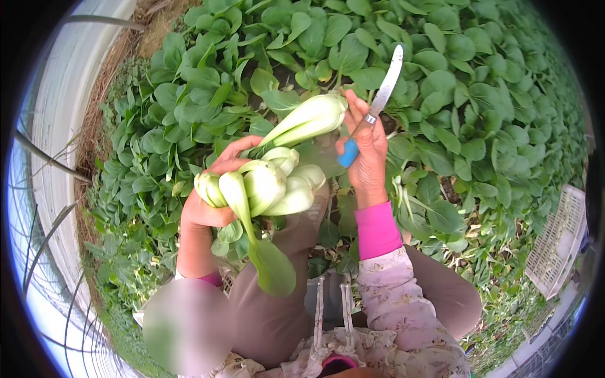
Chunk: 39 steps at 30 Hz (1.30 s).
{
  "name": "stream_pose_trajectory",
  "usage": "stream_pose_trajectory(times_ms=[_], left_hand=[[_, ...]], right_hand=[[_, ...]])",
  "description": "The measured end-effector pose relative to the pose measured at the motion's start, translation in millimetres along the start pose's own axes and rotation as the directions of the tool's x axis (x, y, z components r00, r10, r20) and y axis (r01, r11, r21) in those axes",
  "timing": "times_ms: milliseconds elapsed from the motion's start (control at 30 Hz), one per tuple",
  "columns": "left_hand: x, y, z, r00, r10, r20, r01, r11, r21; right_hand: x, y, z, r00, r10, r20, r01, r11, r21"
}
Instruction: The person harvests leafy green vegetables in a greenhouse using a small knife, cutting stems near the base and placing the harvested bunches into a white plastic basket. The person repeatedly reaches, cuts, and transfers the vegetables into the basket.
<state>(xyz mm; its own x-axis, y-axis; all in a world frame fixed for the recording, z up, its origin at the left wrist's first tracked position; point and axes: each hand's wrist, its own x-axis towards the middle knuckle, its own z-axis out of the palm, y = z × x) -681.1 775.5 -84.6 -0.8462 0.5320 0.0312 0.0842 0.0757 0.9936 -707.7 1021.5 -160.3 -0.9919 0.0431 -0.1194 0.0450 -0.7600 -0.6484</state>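
Several heads of bok choy [264, 186] are bunched in my left hand [208, 208], their pale cut bases turned up. One green leaf [272, 267] hangs from the bunch over my leg. Another bok choy head [312, 118] lies just above them, its base beside the fingertips of my right hand [366, 151]; whether those fingers touch it, I cannot tell. In my right hand is a curved knife [388, 78] with a blue handle [349, 152], its blade pointing up and to the right. The leafy ends of the bunched heads are mostly hidden.
Dense bok choy plants [439, 85] grow ahead and to both sides. A white plastic crate [555, 241] stands at the far right. Greenhouse film [61, 94] with curved poles runs along the left. Loose leaves and cut debris [477, 264] cover ground at the right. A blurred patch hides the lower left.
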Motion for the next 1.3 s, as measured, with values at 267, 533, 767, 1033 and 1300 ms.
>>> stream_pose_trajectory(times_ms=[267,533,767,1033,1300], left_hand=[[-18.1,70.8,42.3,0.999,-0.044,-0.012,0.023,0.72,-0.694],[-116.3,137.2,50.6,0.839,0.031,-0.543,-0.519,0.343,-0.783],[-185.1,153.3,50.1,0.639,0.288,-0.713,-0.766,0.313,-0.561],[-191.6,199.4,72.0,0.554,0.338,-0.761,-0.827,0.33,-0.455],[-202.2,208.2,85.2,0.553,0.657,-0.513,-0.793,0.225,-0.567]], right_hand=[[-47.0,-108.1,104.1,0.978,0.023,0.208,0.054,0.932,-0.358],[-104.7,-143.1,194.3,0.857,-0.422,0.297,0.514,0.648,-0.562],[-157.2,-122.0,267.7,0.857,0.037,0.515,0.279,0.806,-0.522],[-214.0,-99.0,298.2,0.899,-0.051,0.434,0.3,0.795,-0.528],[-256.7,-101.0,283.4,0.923,-0.035,0.383,0.239,0.831,-0.502]])
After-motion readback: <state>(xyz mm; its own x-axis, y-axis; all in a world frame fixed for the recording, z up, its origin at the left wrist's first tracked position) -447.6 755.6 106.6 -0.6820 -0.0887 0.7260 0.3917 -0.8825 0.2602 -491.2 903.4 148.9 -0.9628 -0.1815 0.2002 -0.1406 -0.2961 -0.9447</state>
